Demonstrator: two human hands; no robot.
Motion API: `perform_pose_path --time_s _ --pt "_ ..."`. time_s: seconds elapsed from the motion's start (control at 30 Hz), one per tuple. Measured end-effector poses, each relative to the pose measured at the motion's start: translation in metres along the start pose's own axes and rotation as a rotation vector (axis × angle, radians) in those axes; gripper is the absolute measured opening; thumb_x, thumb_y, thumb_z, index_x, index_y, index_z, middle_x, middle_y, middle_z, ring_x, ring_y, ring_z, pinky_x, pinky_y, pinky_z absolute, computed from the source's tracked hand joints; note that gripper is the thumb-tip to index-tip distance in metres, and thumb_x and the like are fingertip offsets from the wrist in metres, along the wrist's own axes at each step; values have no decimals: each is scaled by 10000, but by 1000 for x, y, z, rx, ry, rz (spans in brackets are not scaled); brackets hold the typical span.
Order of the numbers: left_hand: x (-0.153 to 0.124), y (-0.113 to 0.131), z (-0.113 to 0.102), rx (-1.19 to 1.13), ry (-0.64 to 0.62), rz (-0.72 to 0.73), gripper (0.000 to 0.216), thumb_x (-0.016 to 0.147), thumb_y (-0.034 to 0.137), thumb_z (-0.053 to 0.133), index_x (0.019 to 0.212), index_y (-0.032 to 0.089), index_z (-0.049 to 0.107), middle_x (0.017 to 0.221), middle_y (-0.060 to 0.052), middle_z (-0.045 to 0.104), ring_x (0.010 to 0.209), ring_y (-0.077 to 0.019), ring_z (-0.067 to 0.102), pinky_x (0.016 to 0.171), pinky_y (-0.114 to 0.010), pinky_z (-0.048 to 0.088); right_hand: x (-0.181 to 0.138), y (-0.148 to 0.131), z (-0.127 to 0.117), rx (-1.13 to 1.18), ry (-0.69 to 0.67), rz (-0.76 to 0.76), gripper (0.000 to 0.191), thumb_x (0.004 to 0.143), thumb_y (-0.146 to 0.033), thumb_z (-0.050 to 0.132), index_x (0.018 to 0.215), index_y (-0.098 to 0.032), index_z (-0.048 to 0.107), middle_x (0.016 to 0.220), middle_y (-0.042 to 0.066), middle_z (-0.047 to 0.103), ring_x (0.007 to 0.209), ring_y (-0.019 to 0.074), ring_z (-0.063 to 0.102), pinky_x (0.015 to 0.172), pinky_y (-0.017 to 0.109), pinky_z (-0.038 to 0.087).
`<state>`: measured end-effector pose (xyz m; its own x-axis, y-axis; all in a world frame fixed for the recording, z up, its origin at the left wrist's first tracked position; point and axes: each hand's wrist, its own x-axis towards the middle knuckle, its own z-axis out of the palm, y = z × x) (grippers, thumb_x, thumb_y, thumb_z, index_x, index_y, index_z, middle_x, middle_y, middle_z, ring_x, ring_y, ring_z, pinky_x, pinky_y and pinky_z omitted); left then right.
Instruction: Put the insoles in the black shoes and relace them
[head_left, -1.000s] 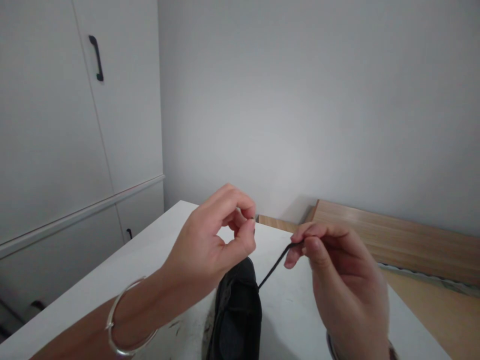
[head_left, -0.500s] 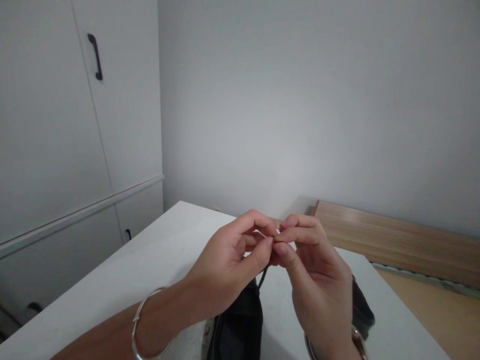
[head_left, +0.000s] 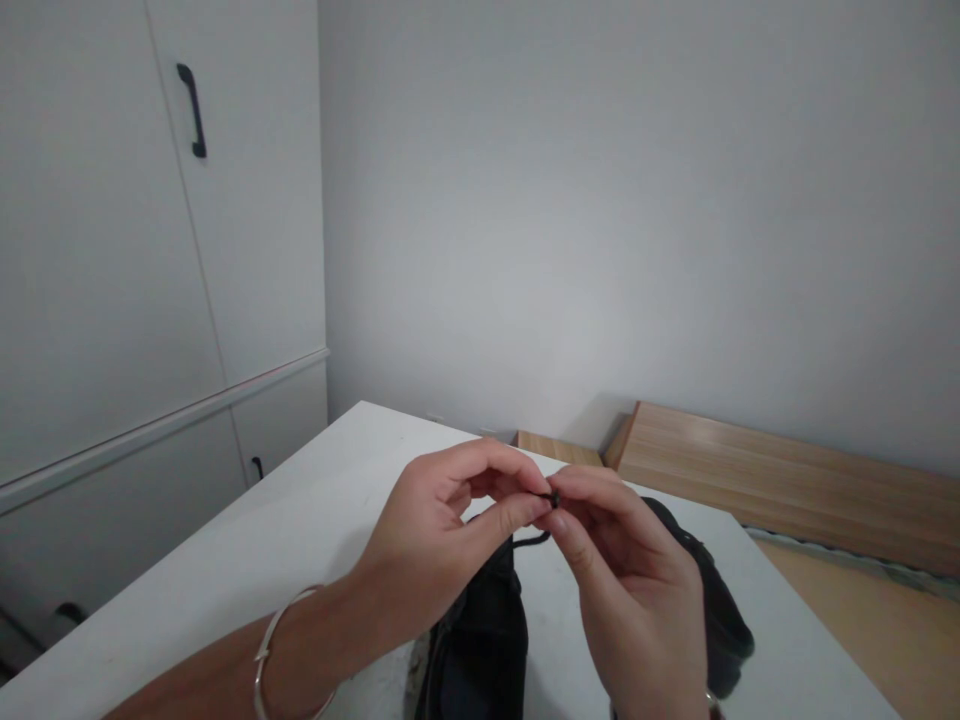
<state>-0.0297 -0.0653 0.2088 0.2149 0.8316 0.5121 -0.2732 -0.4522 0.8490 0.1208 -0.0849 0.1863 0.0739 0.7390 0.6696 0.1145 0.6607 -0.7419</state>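
Observation:
My left hand and my right hand meet fingertip to fingertip above a white table. Both pinch the same thin black shoelace; a short length of it shows just below the fingers. The lace runs down to a black shoe lying under my left hand at the bottom edge. A second black shoe lies behind my right hand, partly hidden by it. A silver bangle circles my left wrist.
White cabinet doors with a black handle fill the left. A plain grey wall stands behind the table. Light wooden boards lie to the right of the table, against the wall.
A second ago my hands were apart, the right one holding the lace taut. They came together and now pinch the lace at one spot, slightly lower. The second shoe has come into view.

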Motion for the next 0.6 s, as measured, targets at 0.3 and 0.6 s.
perform_pose_path --time_s 0.3,0.6 --pt "-2 -31 -43 -96 27 -80 141 971 310 607 967 202 516 764 27 704 571 -76 597 600 -193 475 -5 21 -46 388 110 318 109 876 -341 716 896 -253 656 666 -42 586 529 55 510 523 143 460" --pt "-50 -93 -142 78 273 -200 287 882 427 723 944 166 620 736 -9 693 533 -68 457 532 -196 376 -61 67 -139 200 634 651 480 376 -388 992 731 -180 743 681 15 658 599 83 601 569 132 540"
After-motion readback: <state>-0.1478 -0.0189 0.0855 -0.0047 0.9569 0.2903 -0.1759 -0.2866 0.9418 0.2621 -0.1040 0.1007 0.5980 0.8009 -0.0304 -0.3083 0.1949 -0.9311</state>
